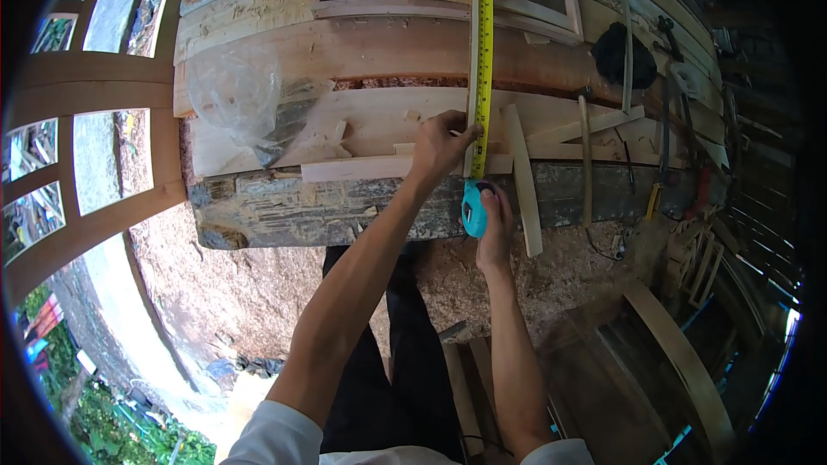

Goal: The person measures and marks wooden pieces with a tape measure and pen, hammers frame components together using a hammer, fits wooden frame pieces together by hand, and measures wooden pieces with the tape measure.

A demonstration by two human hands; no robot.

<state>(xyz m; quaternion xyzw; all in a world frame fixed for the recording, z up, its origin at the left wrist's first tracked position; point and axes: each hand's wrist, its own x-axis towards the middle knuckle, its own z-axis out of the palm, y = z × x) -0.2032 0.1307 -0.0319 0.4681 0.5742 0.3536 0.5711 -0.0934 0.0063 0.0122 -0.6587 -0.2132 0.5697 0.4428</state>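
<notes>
My right hand (495, 231) is closed around the turquoise case of a tape measure (473, 210) at the near edge of the bench. Its yellow blade (485, 52) runs out away from me, lying along a narrow wooden strip (472, 60). Fingers of my left hand (442, 146) are closed on the strip, with the thumb against the blade's edge. Below the left hand a short pale board (353, 170) lies crosswise. Just right of the blade rests a loose thin slat (521, 181), sticking out past the bench edge.
A clear plastic bag (233, 90) sits on the left of the plank bench (327, 207). At the back lies a wooden frame (396, 9). Several tools and a black bundle (622, 56) are on the right. A panelled wooden frame (95, 95) stands left; shavings cover the ground (215, 284).
</notes>
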